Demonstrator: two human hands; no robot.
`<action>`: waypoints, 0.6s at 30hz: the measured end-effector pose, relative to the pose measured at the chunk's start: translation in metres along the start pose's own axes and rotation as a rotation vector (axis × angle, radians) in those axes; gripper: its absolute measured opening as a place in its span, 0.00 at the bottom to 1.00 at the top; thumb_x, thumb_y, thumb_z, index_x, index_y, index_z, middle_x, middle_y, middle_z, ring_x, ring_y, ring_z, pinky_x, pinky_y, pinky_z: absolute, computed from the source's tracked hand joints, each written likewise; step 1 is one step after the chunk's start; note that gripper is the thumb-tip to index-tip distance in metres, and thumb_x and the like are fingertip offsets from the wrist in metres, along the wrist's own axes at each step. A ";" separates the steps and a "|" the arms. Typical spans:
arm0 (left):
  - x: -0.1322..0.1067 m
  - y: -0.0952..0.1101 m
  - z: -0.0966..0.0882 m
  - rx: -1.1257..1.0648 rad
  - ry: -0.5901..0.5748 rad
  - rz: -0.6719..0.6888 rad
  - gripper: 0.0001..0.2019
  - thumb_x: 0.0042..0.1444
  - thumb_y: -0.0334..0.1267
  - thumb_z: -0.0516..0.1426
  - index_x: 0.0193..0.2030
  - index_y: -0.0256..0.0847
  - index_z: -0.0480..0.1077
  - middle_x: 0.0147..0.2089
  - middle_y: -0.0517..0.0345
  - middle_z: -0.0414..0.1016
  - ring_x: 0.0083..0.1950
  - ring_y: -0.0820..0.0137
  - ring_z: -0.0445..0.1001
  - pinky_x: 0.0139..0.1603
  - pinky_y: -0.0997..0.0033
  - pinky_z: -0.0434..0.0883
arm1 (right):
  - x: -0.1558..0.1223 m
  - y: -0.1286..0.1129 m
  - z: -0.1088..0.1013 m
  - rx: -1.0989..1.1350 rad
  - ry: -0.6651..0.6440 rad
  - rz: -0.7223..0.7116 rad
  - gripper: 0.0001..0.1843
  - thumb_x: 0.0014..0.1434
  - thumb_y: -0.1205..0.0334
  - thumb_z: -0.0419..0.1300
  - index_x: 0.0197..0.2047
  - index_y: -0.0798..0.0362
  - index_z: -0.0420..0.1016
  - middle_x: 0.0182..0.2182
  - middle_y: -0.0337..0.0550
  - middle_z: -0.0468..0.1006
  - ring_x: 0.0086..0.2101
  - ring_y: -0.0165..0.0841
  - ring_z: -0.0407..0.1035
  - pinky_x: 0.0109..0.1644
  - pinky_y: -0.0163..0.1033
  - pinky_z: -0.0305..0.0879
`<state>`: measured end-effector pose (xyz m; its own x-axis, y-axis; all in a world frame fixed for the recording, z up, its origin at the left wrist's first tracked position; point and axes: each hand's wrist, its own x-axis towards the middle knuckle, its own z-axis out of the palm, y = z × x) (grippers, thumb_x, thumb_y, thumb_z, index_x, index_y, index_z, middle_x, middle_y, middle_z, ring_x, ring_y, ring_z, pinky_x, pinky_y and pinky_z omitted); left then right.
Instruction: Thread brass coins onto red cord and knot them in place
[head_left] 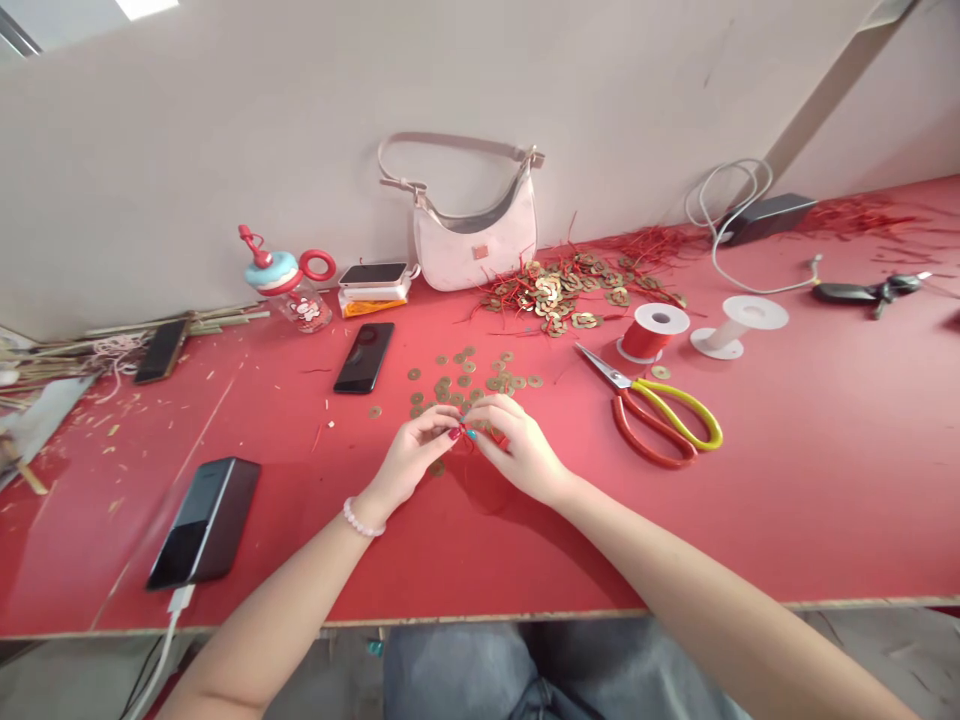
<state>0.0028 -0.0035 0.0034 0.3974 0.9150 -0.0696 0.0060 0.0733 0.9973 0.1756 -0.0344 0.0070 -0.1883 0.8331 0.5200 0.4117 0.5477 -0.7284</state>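
My left hand [416, 455] and my right hand [517, 448] meet over the red table [787, 480], fingertips pinched together on a thin red cord [471, 437]. A bead bracelet sits on my left wrist. Just beyond my fingers lie several loose brass coins [469, 380]. Whether a coin sits between my fingertips is hidden. Further back is a heap of coins tied with red cord [562, 290].
Red and yellow scissors [660, 410] lie right of my hands, near a red cord spool [651, 332] and an empty white spool [739, 325]. A black phone [364, 357], a power bank [206, 520], a bottle [289, 285] and a pink handbag [472, 235] stand left and behind.
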 end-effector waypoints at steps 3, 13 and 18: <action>0.000 0.000 0.000 0.030 0.005 -0.010 0.07 0.49 0.40 0.60 0.33 0.39 0.74 0.43 0.56 0.70 0.40 0.72 0.68 0.37 0.75 0.66 | 0.001 0.000 -0.001 0.068 -0.009 0.059 0.08 0.55 0.73 0.52 0.35 0.51 0.66 0.35 0.42 0.71 0.38 0.31 0.65 0.44 0.39 0.64; 0.001 -0.005 -0.003 0.070 0.031 -0.126 0.13 0.48 0.44 0.61 0.38 0.38 0.73 0.27 0.60 0.68 0.26 0.77 0.64 0.23 0.79 0.63 | 0.002 0.004 -0.002 0.173 -0.051 0.278 0.04 0.57 0.69 0.51 0.33 0.51 0.64 0.30 0.38 0.69 0.32 0.28 0.63 0.39 0.36 0.62; 0.002 0.002 0.001 0.124 -0.030 -0.144 0.15 0.47 0.46 0.61 0.37 0.36 0.74 0.24 0.59 0.69 0.23 0.77 0.63 0.21 0.78 0.61 | 0.001 0.004 -0.001 0.144 -0.035 0.246 0.04 0.58 0.67 0.50 0.33 0.51 0.65 0.30 0.39 0.70 0.33 0.29 0.63 0.39 0.37 0.62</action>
<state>0.0042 -0.0019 0.0050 0.4111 0.8864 -0.2126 0.1769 0.1512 0.9725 0.1780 -0.0311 0.0050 -0.1298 0.9432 0.3059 0.3179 0.3318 -0.8881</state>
